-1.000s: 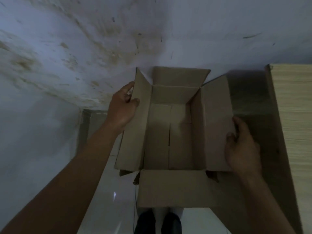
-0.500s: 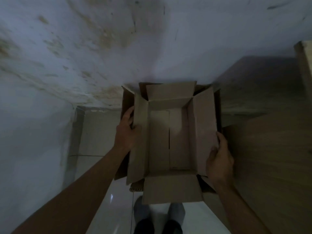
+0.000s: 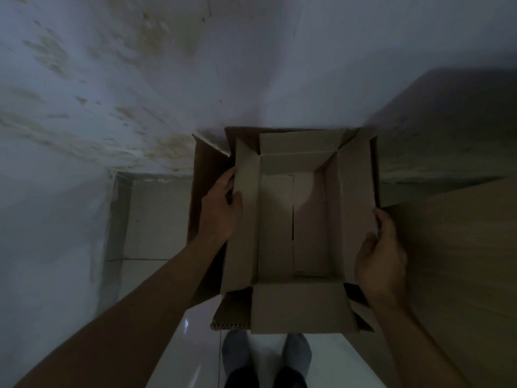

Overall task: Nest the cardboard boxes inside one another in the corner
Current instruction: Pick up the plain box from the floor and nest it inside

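Note:
An open, empty cardboard box (image 3: 296,225) with its four flaps spread sits inside a larger, darker cardboard box (image 3: 207,175), whose flaps show around it at the left, back and front. My left hand (image 3: 221,208) grips the inner box's left flap. My right hand (image 3: 380,259) grips its right flap near the front corner. Both boxes stand on the floor against the wall.
A stained white wall (image 3: 140,93) runs behind and to the left. A wooden cabinet side (image 3: 461,233) stands close on the right. The pale tiled floor (image 3: 156,219) shows at the left and front. My socked feet (image 3: 265,357) stand just before the boxes.
The inner box has gone down from mid-air into the larger box. Both hands moved down with it and keep their hold on the side flaps.

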